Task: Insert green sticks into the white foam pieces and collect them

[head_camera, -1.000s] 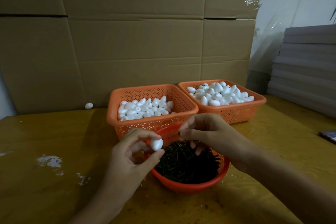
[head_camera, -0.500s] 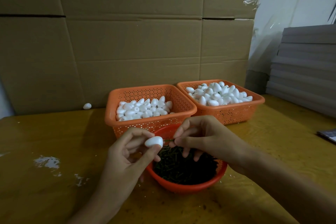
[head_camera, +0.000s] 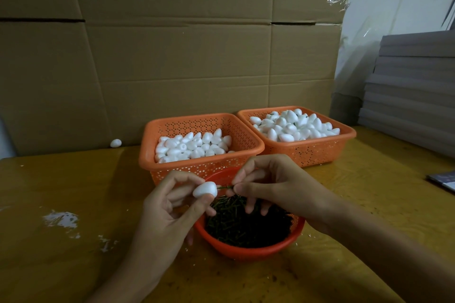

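My left hand (head_camera: pixel 170 206) pinches a white egg-shaped foam piece (head_camera: pixel 204 189) between thumb and fingers, just above the near rim of a round orange bowl (head_camera: pixel 246 251) full of dark green sticks. A thin green stick (head_camera: pixel 225 187) is pinched by my right hand (head_camera: pixel 275 187), and its tip touches the right end of the foam piece. Behind the bowl stand two square orange baskets: the left basket (head_camera: pixel 197 162) and the right basket (head_camera: pixel 312 149), both holding several white foam pieces.
A loose foam piece (head_camera: pixel 115 143) lies by the cardboard wall (head_camera: pixel 172 56) at the back left. Grey boards (head_camera: pixel 413 96) are stacked at the right. A dark flat object (head_camera: pixel 443 181) lies at the right edge. White smears (head_camera: pixel 61 219) mark the yellow table (head_camera: pixel 73 253).
My hands have come together: the foam piece turned on its side and the stick's tip now meets its end. Both hands rose slightly over the bowl.
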A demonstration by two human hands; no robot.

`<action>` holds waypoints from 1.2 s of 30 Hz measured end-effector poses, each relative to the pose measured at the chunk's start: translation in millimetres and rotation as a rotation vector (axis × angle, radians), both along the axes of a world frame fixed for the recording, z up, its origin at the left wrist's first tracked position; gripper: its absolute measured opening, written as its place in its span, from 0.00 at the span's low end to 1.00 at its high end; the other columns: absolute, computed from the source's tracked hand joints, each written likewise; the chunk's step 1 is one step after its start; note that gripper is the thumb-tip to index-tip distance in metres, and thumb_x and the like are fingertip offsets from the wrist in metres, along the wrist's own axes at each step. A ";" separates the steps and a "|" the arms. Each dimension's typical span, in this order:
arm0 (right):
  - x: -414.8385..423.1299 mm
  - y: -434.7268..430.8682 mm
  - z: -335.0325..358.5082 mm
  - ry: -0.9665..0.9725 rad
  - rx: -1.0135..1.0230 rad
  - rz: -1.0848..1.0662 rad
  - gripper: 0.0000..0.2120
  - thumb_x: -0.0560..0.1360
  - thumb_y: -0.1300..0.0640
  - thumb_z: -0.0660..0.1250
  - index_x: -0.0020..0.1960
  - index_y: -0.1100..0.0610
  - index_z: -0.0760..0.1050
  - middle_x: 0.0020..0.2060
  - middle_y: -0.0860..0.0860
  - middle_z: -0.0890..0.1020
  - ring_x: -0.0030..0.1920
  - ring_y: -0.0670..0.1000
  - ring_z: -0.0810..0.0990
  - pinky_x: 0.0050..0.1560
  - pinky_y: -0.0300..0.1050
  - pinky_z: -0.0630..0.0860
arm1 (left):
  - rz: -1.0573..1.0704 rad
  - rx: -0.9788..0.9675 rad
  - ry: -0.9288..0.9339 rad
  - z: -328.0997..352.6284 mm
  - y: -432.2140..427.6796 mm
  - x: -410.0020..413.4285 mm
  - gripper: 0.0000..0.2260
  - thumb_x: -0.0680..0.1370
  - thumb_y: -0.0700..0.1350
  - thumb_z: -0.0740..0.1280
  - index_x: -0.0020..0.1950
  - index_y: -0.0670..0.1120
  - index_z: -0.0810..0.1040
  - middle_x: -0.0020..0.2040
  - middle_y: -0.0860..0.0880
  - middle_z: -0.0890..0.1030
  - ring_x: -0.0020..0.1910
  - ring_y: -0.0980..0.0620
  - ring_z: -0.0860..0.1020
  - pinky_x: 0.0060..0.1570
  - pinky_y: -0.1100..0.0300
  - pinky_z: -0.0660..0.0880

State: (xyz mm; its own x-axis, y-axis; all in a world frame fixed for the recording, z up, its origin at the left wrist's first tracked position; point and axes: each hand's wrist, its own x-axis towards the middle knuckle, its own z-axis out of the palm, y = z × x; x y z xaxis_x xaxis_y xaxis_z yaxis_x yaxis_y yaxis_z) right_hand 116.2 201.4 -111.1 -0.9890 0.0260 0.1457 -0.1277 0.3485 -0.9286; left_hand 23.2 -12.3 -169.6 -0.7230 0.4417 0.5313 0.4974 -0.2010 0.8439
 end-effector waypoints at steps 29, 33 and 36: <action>-2.7 0.8 -4.3 0.056 0.077 0.038 0.04 0.79 0.58 0.73 0.53 0.58 0.81 0.49 0.51 0.89 0.37 0.52 0.86 0.34 0.40 0.79 | 0.004 -0.041 0.021 -2.5 0.4 0.6 0.07 0.76 0.51 0.75 0.51 0.59 0.80 0.47 0.46 0.88 0.39 0.51 0.86 0.21 0.59 0.75; -3.4 -4.7 -8.5 0.120 0.178 0.058 0.06 0.79 0.57 0.73 0.54 0.56 0.79 0.45 0.49 0.89 0.35 0.53 0.87 0.32 0.42 0.80 | 0.010 -0.081 0.084 -3.9 -1.4 1.2 0.12 0.73 0.60 0.75 0.53 0.59 0.80 0.49 0.49 0.88 0.40 0.50 0.86 0.22 0.57 0.76; -2.1 -6.6 -10.3 0.206 0.243 0.063 0.07 0.78 0.57 0.74 0.52 0.54 0.76 0.44 0.49 0.89 0.34 0.52 0.87 0.31 0.44 0.80 | 0.010 -0.077 0.103 -3.6 -2.0 1.2 0.12 0.73 0.61 0.75 0.53 0.59 0.80 0.48 0.49 0.87 0.39 0.50 0.86 0.23 0.56 0.77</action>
